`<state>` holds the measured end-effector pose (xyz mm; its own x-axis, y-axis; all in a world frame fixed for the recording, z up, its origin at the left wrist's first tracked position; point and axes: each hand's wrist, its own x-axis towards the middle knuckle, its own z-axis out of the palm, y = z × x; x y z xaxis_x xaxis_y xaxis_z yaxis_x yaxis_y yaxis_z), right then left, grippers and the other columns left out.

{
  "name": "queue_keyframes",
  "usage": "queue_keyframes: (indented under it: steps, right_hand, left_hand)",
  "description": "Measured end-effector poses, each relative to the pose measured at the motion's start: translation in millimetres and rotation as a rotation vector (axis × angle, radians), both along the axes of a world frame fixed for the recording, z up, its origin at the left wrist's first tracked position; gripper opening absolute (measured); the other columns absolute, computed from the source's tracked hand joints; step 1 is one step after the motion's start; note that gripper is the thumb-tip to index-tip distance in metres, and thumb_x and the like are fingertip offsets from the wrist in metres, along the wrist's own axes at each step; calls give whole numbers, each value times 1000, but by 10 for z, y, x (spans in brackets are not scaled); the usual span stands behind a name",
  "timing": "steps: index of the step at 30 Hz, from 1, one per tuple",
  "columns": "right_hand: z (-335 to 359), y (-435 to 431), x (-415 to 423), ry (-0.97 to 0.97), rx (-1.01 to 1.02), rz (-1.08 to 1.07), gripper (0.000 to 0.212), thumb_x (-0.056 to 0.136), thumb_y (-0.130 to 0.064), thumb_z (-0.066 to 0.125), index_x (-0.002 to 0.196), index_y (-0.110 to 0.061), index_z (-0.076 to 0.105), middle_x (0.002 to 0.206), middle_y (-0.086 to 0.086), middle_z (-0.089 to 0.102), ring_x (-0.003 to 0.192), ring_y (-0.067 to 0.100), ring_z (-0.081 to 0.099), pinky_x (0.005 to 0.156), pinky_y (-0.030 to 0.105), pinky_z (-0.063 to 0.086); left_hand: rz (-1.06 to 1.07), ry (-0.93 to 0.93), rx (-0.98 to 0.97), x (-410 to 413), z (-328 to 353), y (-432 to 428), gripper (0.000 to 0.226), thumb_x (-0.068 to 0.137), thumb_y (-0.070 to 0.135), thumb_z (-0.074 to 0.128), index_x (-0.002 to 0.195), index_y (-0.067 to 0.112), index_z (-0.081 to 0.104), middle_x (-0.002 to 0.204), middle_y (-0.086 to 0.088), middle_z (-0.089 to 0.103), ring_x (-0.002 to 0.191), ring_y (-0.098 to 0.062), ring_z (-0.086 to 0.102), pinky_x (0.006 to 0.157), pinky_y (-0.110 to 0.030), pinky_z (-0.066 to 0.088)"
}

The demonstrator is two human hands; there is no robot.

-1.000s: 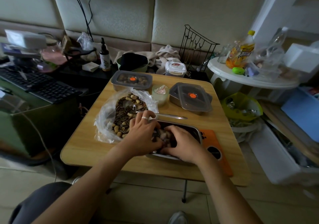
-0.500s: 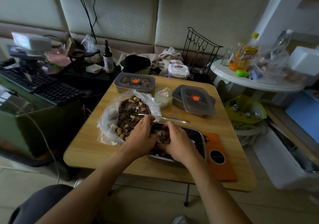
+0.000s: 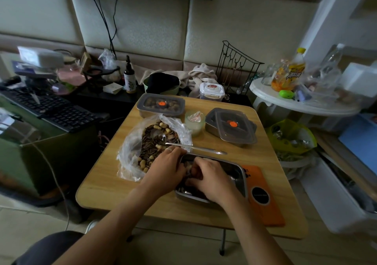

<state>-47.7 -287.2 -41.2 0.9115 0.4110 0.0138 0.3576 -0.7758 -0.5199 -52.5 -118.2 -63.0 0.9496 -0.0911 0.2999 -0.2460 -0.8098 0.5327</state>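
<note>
A person's left hand (image 3: 165,172) and right hand (image 3: 212,181) worked side by side, almost touching, in the left half of a shallow rectangular steel tray (image 3: 239,169) with rounded corners and a dull shine. The tray sat at the near edge of a pale wood-grain surface (image 3: 106,187). Both hands had their fingers curled down among the small brown, lumpy nuts (image 3: 191,167) in the tray. It could not be told whether either hand pinched a piece, as the fingertips were hidden.

Just left of the tray lay a crinkled clear plastic bag (image 3: 130,154), open on striped dark seeds and pale peanuts. The bowl of a slim metal spoon (image 3: 204,148) rested in it. A flat orange case (image 3: 265,207) lay against the tray's right side. Farther back stood two metal boxes with grey translucent lids, one (image 3: 161,105) oblong, one (image 3: 230,124) with its lid askew, and between them a small frosted cup (image 3: 194,121).

A second before, the left hand's fingers had lain straighter over the tray's far left corner, but they had since bent inward. The right hand had stayed over the nuts. The bag, spoon and boxes had not moved.
</note>
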Motion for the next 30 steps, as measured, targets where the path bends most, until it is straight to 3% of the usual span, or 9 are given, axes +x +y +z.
queue_keyframes:
  steps: [3,7,10,15,17,20,24,27,30]
  right_hand:
    - [19,-29,29,40,-23,11,24,90,-31,77,97,-31,54,112,-8,62,100,10,59,77,23,43]
    - [112,-114,82,58,37,-22,17,93,-44,73,94,-30,63,92,-13,66,83,1,62,65,17,45]
    - [180,-128,222,-74,150,-123,13,97,-39,69,91,-28,65,82,-12,66,72,-1,63,57,12,43]
    - [175,38,651,-275,320,-222,2,99,-21,65,100,-23,65,101,-11,62,79,1,61,67,15,47]
    - [147,141,871,-289,336,-238,14,99,-18,63,113,-21,64,113,-9,60,85,7,65,73,22,54]
    - [145,284,1185,-383,269,-275,20,99,-12,59,118,-18,64,119,-5,57,99,14,62,84,31,55]
    - [223,272,1606,-494,168,-385,15,98,-6,60,108,-12,69,113,4,63,104,21,60,83,29,47]
    - [249,235,1881,-355,-45,-305,19,94,-21,73,112,-18,67,114,1,62,111,21,56,90,36,49]
    - [257,264,2035,-243,-65,-265,24,88,-26,80,107,-22,65,110,-2,62,103,19,58,87,39,54]
  left_hand:
    - [-20,-3,-7,9,-25,24,45,95,23,56,139,21,55,129,4,57,117,-13,56,91,-18,40]
    - [-45,-13,-33,15,-24,108,36,103,36,50,137,26,56,126,8,58,113,-9,57,92,-21,45]
    - [-22,-38,-24,65,73,217,29,105,39,46,124,25,63,115,10,63,102,-7,61,85,-25,53]
    - [83,-94,10,189,201,536,18,101,22,55,109,23,70,101,12,64,86,-3,58,72,-13,45]
    - [118,-95,0,238,222,659,18,98,17,57,105,24,72,99,11,65,85,-5,57,73,-18,47]
    - [158,-109,-45,323,225,772,20,96,12,59,101,25,73,97,12,64,81,-5,57,72,-26,50]
    - [164,-111,-40,448,235,801,21,94,9,58,99,23,73,92,15,60,81,-7,58,71,-23,44]
    - [160,-91,-34,541,240,773,21,92,10,57,98,23,73,93,10,66,84,-11,61,73,-28,48]
    - [176,-73,-40,578,232,708,22,93,12,56,98,24,74,95,9,67,84,-9,59,72,-26,46]
